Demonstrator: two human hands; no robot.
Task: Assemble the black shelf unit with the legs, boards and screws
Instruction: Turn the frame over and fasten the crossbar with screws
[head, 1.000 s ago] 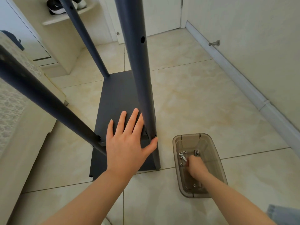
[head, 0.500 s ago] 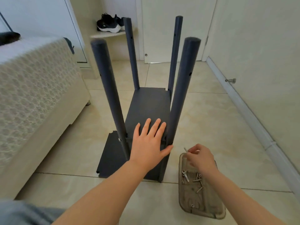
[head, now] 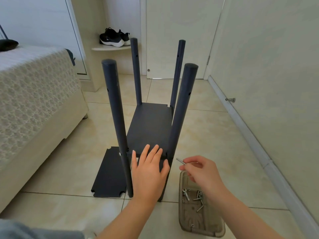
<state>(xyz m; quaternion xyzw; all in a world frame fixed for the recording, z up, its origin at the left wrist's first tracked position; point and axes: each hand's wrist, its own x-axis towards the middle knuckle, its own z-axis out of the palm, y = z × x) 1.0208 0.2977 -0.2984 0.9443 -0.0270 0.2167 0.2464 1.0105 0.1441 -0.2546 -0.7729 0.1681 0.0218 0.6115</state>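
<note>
Between right fingers (head: 194,158), one screw (head: 180,161)

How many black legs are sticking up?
4. Near left leg and near right leg flank the left hand; far left leg and far right leg stand at the back corners of the board. None hidden.

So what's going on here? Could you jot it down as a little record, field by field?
Steadying: left hand flat on the near edge of the black rectangular shelf board
Holding: right hand pinches a silver metal screw, close to the near right leg
Frame: four dark round legs upright at the board's corners
Supplies: translucent brown plastic tray on the floor, loose screws inside
Spare: second black board flat on the tiled floor, left of the frame
</note>
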